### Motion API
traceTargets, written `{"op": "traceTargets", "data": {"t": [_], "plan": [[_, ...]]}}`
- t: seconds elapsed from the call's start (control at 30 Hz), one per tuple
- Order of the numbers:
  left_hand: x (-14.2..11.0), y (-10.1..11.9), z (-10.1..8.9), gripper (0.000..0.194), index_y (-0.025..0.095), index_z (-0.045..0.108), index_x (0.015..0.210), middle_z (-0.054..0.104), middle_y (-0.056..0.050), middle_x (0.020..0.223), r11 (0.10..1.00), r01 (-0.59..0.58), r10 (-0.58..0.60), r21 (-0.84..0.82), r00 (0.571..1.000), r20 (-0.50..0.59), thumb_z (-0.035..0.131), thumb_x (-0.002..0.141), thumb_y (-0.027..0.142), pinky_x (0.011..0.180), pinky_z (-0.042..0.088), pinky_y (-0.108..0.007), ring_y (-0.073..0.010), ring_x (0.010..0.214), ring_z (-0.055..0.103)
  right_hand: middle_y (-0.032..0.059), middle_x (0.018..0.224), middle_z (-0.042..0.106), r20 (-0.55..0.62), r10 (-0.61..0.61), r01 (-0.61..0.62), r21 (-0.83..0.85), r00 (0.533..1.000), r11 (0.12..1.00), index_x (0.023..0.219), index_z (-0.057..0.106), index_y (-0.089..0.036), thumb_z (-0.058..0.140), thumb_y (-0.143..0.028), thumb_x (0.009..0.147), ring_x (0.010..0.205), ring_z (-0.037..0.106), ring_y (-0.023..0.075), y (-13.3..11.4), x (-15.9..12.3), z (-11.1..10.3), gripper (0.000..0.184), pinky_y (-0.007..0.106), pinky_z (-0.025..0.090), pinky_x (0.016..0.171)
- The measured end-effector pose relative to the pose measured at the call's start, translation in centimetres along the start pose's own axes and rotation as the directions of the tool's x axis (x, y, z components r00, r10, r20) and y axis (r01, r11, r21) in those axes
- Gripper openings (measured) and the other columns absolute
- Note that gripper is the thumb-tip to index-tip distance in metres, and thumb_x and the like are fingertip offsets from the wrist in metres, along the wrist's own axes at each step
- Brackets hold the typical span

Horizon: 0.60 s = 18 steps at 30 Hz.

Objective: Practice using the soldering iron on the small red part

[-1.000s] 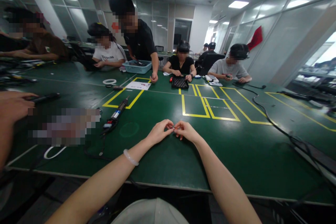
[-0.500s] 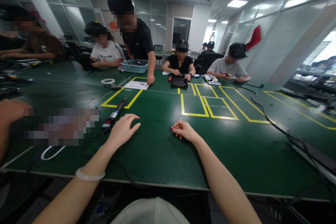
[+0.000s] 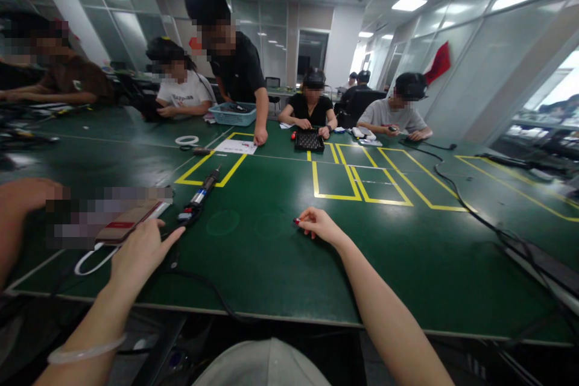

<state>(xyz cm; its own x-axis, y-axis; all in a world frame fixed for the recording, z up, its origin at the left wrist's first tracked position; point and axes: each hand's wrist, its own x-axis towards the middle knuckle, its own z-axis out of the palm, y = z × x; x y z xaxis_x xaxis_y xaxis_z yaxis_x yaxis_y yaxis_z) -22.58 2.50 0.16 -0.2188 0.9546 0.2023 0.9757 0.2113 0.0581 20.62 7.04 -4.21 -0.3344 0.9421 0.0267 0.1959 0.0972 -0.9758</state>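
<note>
My left hand [image 3: 141, 250] is over the left part of the table with its thumb spread away from the fingers. Its fingertips reach the near edge of a flat brown-and-red item [image 3: 129, 220], partly blurred out; whether they touch it I cannot tell. To the right of that hand lies a pen-shaped electric screwdriver [image 3: 199, 196] with a silver-blue middle and a dark cable. My right hand [image 3: 320, 226] rests low over the table, pinching a small red-and-black piece [image 3: 297, 222] between thumb and fingers. Too little of this piece shows to name it.
Another person's hand [image 3: 38, 196] is at the left, beside the blurred item. A white cable loop [image 3: 97, 262] lies near my left wrist. Farther back are yellow tape outlines [image 3: 337, 197], a blue basket [image 3: 233, 114], a black tray [image 3: 309, 140] and co-workers. Black cable [image 3: 456, 190] runs along the right.
My left hand has moved left and toward me, from beside the screwdriver to the flat brown-and-red item. My right hand stays in place with its small piece.
</note>
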Motion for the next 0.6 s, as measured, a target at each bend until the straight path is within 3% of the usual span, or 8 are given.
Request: {"op": "traceTargets", "data": {"t": [0.13,0.33,0.47,0.6], "plan": [[-0.4,0.2,-0.1,0.055,0.018,0.061,0.088,0.065,-0.014,0.102,0.998,-0.055,0.054,0.016,0.996,0.074,0.025,0.09,0.059,0.08,0.048,-0.043,-0.0311,0.094,0.062,-0.0017,0.065,0.058,-0.004,0.0,0.0,0.002,1.0,1.0,0.089,0.054,-0.015,0.07,-0.032,0.073,0.053,0.057,0.0097,-0.1,-0.1,0.1,0.027,0.015,0.04,0.035],[0.5,1.6,0.5,0.051,0.017,0.063,0.098,0.061,-0.013,0.121,0.983,-0.177,0.181,-0.055,0.98,0.086,0.026,0.092,0.051,0.087,0.047,-0.038,-0.0281,0.107,0.06,-0.0017,0.064,0.058,-0.005,-0.002,0.002,-0.003,1.0,1.0,0.089,0.054,-0.015,0.07,-0.032,0.074,0.052,0.057,0.0099,-0.4,-0.2,0.2,0.028,0.015,0.04,0.035],[1.0,4.3,0.5,0.052,0.019,0.065,0.101,0.062,-0.013,0.122,0.969,-0.226,0.239,-0.104,0.96,0.144,0.028,0.09,0.052,0.081,0.049,-0.039,-0.0304,0.104,0.062,-0.0012,0.066,0.058,-0.002,0.0,0.0,0.003,1.0,1.0,0.089,0.054,-0.015,0.071,-0.033,0.073,0.053,0.058,0.0099,-0.4,-0.2,0.1,0.029,0.015,0.04,0.035],[1.0,8.1,0.0,0.054,0.019,0.066,0.103,0.066,-0.014,0.111,0.971,-0.241,0.239,-0.012,0.956,0.168,0.025,0.091,0.051,0.075,0.05,-0.039,-0.0312,0.096,0.064,-0.0009,0.066,0.059,0.007,-0.008,0.008,-0.001,1.0,1.0,0.09,0.054,-0.015,0.07,-0.033,0.074,0.054,0.058,0.0103,-0.2,-0.2,0.0,0.029,0.015,0.041,0.036]]}}
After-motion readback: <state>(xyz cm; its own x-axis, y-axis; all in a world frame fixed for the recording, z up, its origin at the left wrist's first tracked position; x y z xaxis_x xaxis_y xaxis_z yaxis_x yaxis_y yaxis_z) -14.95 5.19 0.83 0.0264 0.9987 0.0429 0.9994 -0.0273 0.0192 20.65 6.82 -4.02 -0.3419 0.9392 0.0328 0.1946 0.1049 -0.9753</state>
